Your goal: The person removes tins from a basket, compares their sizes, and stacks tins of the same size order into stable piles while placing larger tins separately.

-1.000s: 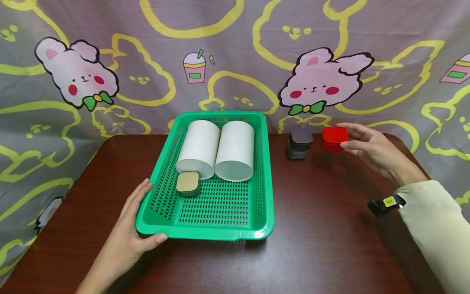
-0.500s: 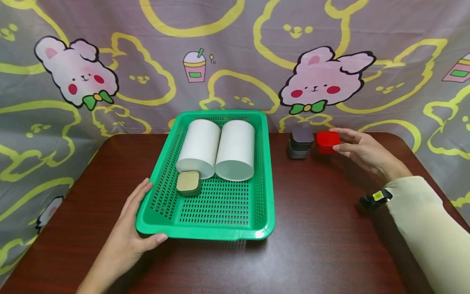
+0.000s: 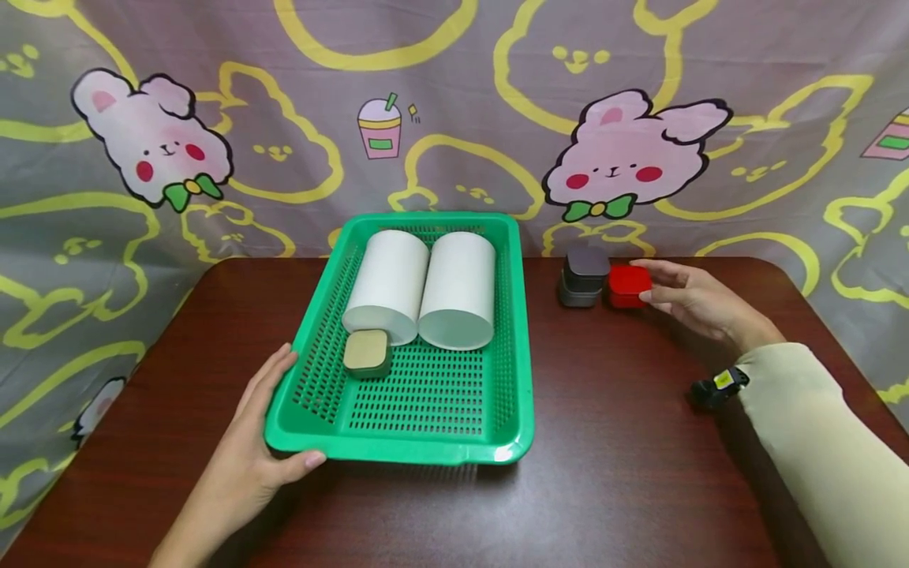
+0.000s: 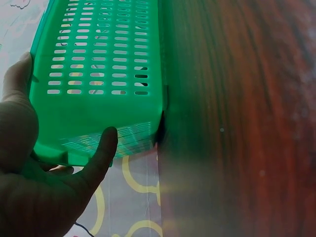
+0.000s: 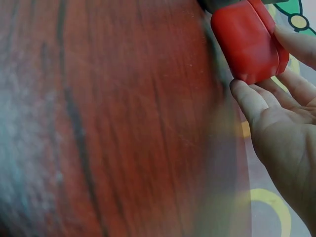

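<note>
My left hand (image 3: 241, 446) holds the near left corner of a green plastic basket (image 3: 398, 451), fingers along the left rim and thumb under the front rim. The left wrist view shows that thumb (image 4: 101, 153) against the basket's perforated wall (image 4: 98, 106). At the right, my right hand (image 3: 699, 304) pinches a small red lidded tin (image 3: 628, 286) between thumb and fingers. The tin (image 5: 247, 44) appears low at the table's back part, right beside a stack of two dark grey tins, the upper one (image 3: 587, 264) set on the lower one (image 3: 580, 298).
Two white cylinders (image 3: 389, 272) lie side by side in the basket, with a small gold-topped tin (image 3: 366, 351) in front of the left one. A brown wooden table (image 3: 611, 442) bears everything. A patterned curtain (image 3: 469, 102) hangs behind its back edge.
My right hand has carried the red tin left and down, closer to the dark grey stack. The left hand and the basket keep their place.
</note>
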Demonstrator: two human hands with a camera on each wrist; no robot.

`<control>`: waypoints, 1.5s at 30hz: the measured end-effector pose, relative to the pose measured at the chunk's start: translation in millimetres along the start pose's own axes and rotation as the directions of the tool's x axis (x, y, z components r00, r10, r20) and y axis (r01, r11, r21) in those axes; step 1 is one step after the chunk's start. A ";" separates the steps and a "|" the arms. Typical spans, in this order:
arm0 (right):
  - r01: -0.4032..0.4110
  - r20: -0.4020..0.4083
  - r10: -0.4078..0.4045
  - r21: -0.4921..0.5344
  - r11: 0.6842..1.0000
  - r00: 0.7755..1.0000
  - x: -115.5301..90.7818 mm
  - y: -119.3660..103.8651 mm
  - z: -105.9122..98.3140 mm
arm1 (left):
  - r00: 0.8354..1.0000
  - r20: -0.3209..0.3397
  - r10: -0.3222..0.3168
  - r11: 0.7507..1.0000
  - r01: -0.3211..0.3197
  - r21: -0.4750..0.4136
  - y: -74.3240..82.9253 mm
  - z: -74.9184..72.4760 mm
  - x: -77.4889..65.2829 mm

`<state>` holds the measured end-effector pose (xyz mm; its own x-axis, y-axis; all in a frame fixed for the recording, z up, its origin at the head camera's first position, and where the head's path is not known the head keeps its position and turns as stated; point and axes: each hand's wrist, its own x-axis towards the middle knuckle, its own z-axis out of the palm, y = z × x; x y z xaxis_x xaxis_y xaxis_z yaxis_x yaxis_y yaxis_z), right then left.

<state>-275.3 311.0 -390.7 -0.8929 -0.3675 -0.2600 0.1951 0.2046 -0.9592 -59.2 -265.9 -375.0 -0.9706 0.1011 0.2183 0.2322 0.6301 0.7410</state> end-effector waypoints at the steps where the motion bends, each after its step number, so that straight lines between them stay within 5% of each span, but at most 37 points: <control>1: 0.005 0.008 -0.005 0.016 1.000 1.000 0.1 1.5 0.2 | 1.000 -0.001 0.002 1.000 -0.002 -0.001 0.1 -0.2 -0.2; 10: -0.047 -0.007 0.047 -0.023 0.999 0.999 -1.4 3.0 1.8 | 1.000 -0.007 0.013 1.000 -0.013 -0.010 0.2 0.4 0.3; 19: -0.012 0.007 0.012 0.073 0.997 1.000 2.4 5.6 -2.1 | 1.000 -0.004 0.015 1.000 -0.015 -0.024 -1.4 1.5 0.4; 29: -0.032 -0.039 0.031 -0.011 0.999 0.999 0.7 8.3 -6.1 | 1.000 -0.004 0.014 1.000 -0.014 -0.022 -1.0 1.3 0.7; 45: -0.016 -0.019 0.016 0.015 1.000 1.000 -1.0 11.8 -10.5 | 1.000 -0.003 0.006 1.000 -0.006 -0.018 -0.1 1.1 0.8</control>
<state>-276.4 323.3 -400.6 -0.8974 -0.3466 -0.2730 0.2152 0.1962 -0.9566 -60.1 -265.1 -375.6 -0.9691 0.1024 0.2243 0.2389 0.6157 0.7509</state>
